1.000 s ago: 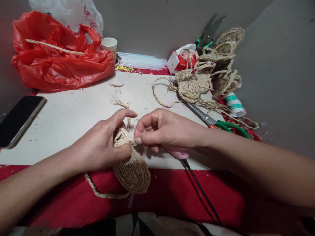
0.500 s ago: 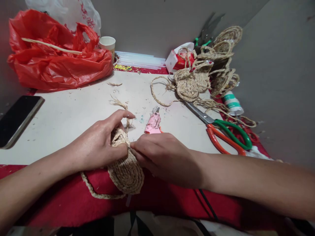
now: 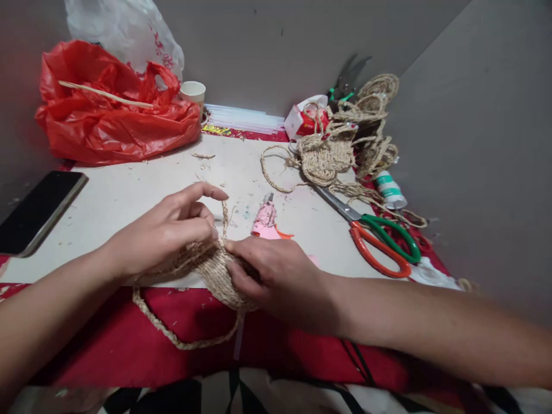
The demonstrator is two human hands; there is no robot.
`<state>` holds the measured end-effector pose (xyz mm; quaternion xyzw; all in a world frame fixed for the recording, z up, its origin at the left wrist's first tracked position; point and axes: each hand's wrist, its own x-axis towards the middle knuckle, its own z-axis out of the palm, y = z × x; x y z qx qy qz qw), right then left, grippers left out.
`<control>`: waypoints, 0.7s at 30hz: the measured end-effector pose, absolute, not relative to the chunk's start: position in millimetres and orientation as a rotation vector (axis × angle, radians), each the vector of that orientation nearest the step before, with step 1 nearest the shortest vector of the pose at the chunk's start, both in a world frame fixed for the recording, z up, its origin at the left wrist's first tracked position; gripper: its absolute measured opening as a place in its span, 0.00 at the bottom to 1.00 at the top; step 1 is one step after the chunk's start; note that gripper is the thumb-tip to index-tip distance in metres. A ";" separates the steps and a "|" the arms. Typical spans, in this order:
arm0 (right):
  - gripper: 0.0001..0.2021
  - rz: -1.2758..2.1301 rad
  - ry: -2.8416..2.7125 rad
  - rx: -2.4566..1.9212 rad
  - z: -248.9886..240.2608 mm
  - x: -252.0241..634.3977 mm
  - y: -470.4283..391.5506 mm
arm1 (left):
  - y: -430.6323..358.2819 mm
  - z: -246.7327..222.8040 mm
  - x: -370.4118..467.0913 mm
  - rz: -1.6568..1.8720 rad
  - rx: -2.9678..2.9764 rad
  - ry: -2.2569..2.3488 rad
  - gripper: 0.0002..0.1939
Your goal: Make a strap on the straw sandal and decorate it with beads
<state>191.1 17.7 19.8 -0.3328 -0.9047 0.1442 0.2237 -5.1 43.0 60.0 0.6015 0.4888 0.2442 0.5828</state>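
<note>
Holding a woven straw piece [image 3: 218, 282], the left hand [image 3: 172, 230] has its thumb at the top part, and its first finger sticks out by a thin straw braid [image 3: 225, 215]. The right hand [image 3: 276, 282] pinches the same piece at its right side, with its fingers close together. So the piece is between the two hands, and the right hand hides some of it. A long braided cord [image 3: 168, 334] makes a loop below the left hand, over a red cloth [image 3: 99, 339]. Just past the right hand is a pink glue gun [image 3: 264, 221], partly hidden. Big scissors [image 3: 354, 218] lie to the right of that hand and farther out. A black phone [image 3: 41, 213] lies left of the left hand, and a red bag [image 3: 116, 135] sits well past it.
</note>
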 end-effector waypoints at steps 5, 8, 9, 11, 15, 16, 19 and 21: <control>0.09 0.937 -2.024 -1.000 31.7 194.0 22.4 | 56.2 70.3 -26.5 0.750 1.244 1.044 0.18; 0.11 1.221 -1.537 -1.082 42.2 196.0 28.8 | 63.3 75.4 -39.3 0.924 1.194 1.065 0.16; 0.11 1.268 -1.398 -1.051 45.9 196.2 30.8 | 63.7 76.4 -41.8 0.951 1.199 1.057 0.17; 0.12 1.327 -1.179 -0.914 53.0 195.1 34.0 | 61.2 77.2 -42.3 0.900 1.224 0.995 0.21; 0.12 1.302 -1.024 -0.698 63.0 187.3 34.4 | 44.5 77.2 -24.1 0.814 1.197 0.611 0.27; 0.12 1.271 -1.018 -0.671 64.3 185.6 33.0 | 38.2 77.8 -16.3 0.810 1.176 0.515 0.28; 0.12 1.176 -1.049 -0.628 65.3 184.1 25.1 | 17.1 80.6 10.8 1.019 1.061 0.522 0.21; 0.12 1.093 -1.131 -0.631 63.5 185.9 17.8 | 3.7 81.3 28.8 1.167 1.024 0.594 0.18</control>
